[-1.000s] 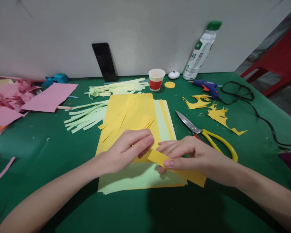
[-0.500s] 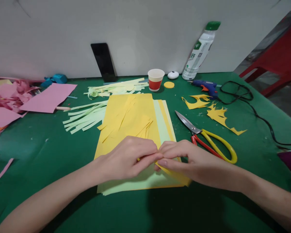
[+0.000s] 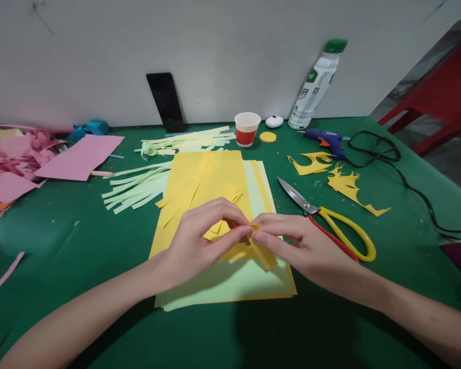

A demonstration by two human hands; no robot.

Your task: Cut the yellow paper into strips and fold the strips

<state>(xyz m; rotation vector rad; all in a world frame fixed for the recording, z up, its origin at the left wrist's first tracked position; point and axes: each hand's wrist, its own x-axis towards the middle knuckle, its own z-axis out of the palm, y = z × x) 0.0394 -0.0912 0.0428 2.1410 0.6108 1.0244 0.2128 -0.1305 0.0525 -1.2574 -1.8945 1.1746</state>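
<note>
One yellow paper strip [image 3: 262, 249], pinched at its near-rolled end between thumb and fingertips of both the left hand [image 3: 200, 241] and the right hand [image 3: 295, 246], held just above the stack of yellow and pale-green sheets [image 3: 223, 287]. Strip: light, thin, limp, easily creased or torn; best gripped at the curled end with fingertips only, judged from its droop. Loose tail hangs toward the sheets. Beside the right hand: yellow-handled scissors [image 3: 330, 220]. Farther out on the green tabletop [image 3: 80, 246]: pale-green strips [image 3: 134, 187], yellow offcuts [image 3: 348, 184], blue glue gun [image 3: 325, 138], red paper cup [image 3: 247, 129], bottle [image 3: 315, 84], pink paper [image 3: 80, 156]. Change from a second ago: strip then lay flatter and longer under the right fingers; now both hands meet, raised, the end curled.
</note>
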